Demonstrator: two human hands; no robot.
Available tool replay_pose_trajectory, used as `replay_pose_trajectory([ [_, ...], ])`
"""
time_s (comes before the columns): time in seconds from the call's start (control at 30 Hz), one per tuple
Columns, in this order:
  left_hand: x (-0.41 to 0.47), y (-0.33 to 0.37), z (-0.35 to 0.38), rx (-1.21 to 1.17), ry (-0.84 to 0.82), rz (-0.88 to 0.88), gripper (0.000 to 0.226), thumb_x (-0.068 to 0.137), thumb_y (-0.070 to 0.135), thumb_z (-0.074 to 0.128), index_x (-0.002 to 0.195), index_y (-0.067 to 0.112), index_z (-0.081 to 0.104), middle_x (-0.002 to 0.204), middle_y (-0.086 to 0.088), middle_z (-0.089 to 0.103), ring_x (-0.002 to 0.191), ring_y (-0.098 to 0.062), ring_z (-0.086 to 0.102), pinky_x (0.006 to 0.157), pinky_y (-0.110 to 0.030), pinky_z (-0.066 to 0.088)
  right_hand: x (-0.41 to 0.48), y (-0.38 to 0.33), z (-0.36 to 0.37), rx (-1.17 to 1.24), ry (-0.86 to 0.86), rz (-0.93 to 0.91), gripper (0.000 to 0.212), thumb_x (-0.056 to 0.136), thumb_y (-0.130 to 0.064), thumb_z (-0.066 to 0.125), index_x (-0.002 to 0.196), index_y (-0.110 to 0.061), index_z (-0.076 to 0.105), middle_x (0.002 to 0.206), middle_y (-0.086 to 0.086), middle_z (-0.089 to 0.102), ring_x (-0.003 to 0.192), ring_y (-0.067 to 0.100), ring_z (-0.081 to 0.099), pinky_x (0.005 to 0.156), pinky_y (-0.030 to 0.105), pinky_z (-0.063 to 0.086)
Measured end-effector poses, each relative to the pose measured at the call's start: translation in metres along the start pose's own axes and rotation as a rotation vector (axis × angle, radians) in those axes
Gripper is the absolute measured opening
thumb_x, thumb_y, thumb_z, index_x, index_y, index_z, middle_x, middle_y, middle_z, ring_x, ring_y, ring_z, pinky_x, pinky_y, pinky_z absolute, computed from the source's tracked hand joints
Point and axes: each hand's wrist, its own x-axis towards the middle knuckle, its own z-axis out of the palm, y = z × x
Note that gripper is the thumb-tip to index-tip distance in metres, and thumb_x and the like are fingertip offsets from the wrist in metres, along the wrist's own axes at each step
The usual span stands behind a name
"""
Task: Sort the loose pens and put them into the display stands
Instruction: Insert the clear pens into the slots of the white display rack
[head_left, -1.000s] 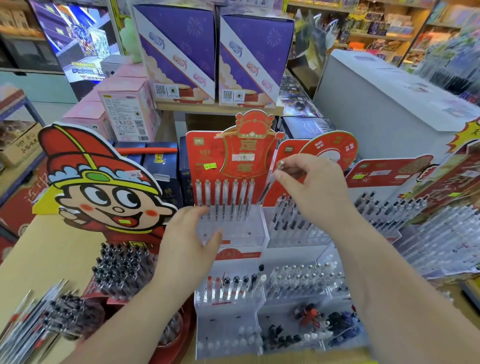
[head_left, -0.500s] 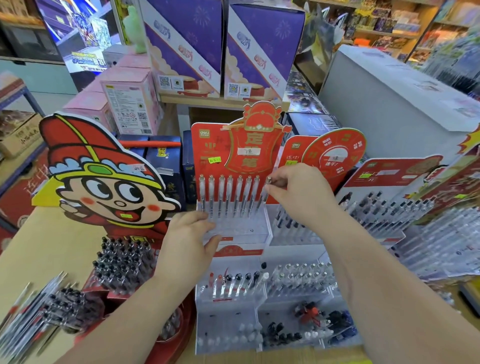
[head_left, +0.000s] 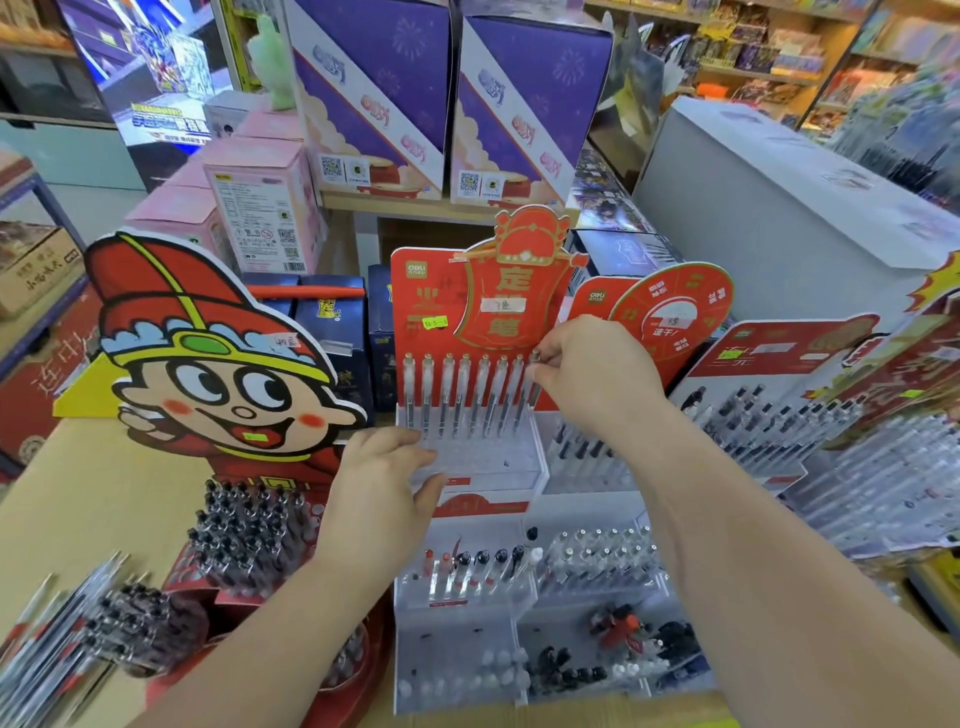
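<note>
Right hand (head_left: 587, 374) pinches top of pen (head_left: 533, 396) with curled fingertips, pen upright at right end of row in clear display stand (head_left: 483, 457), left hand (head_left: 384, 488) rests on stand's front left, fingers straight, loose pens (head_left: 52, 639) well apart at left

shop | pen display stands (head_left: 467, 457) | price tag (head_left: 434, 322) | stocked shelves (head_left: 753, 57)
</note>
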Motion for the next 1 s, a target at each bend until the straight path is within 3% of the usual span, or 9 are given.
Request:
replay_pose_trajectory([
  [0.5,0.000,-0.001,-0.001,0.012,-0.004,0.018,0.027,0.068,0.011,0.092,0.092,0.009,0.080,0.103,-0.007,0.072,0.102,-0.033,0.061,0.087,-0.032,0.045,-0.002,-0.002,0.003,-0.026,-0.015,0.038,0.017,0.093,-0.031,0.067,0.095,-0.016,0.076,0.089,0.001,0.073,0.081,0.023,0.067,0.074,0.036,0.059],
  [0.73,0.001,0.000,-0.001,0.033,-0.014,0.028,0.028,0.067,0.011,0.092,0.092,0.008,0.080,0.101,-0.007,0.071,0.100,-0.033,0.062,0.085,-0.031,0.046,0.001,-0.003,0.010,-0.055,0.012,0.082,0.012,0.093,-0.024,0.063,0.090,-0.017,0.072,0.083,0.001,0.069,0.073,0.024,0.062,0.062,0.028,0.048],
  [1.0,0.001,0.002,-0.003,0.041,-0.051,0.040,0.029,0.074,0.013,0.088,0.100,0.007,0.078,0.107,-0.008,0.070,0.106,-0.033,0.061,0.090,-0.035,0.048,-0.009,-0.004,0.005,-0.058,0.013,0.056,0.021,0.093,-0.035,0.063,0.093,-0.016,0.074,0.085,0.000,0.072,0.079,0.023,0.065,0.065,0.029,0.051],
])
